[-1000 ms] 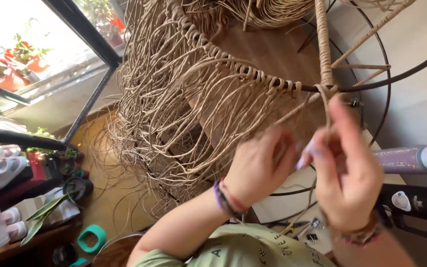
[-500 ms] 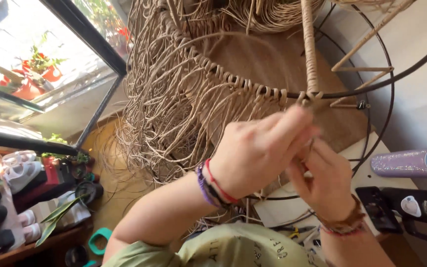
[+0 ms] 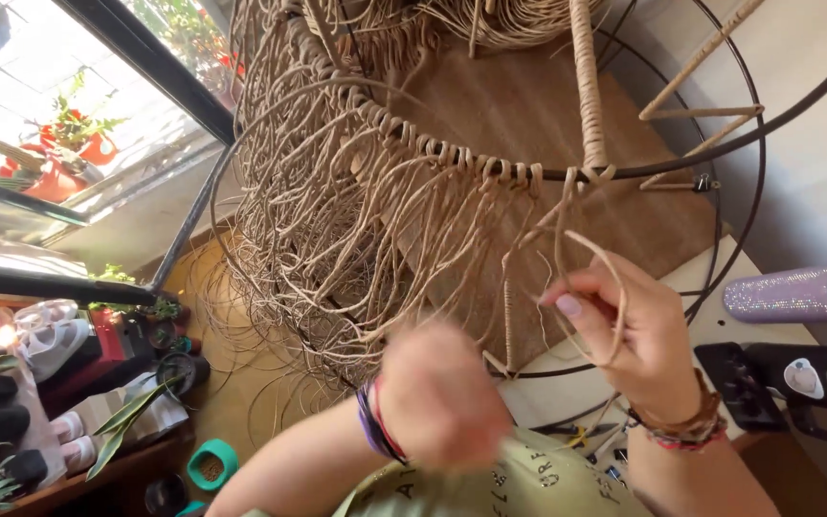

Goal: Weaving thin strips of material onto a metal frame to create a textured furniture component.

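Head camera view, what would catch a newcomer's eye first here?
First, the mass of tan cord fringe hanging from a black metal ring across the upper middle. Next, the right hand at centre right pinching a loop of cord, with the blurred left hand below the fringe. At far left, red pots with plants sit outside the window.

Tan cords (image 3: 385, 220) hang from a black wire ring (image 3: 720, 144). The left hand (image 3: 442, 402) wears purple and red bands, the right hand (image 3: 648, 345) brown and pink ones. A glittery lilac tumbler (image 3: 787, 292) lies above a black case (image 3: 787, 378). Orange pots (image 3: 69, 168) hold green plants.
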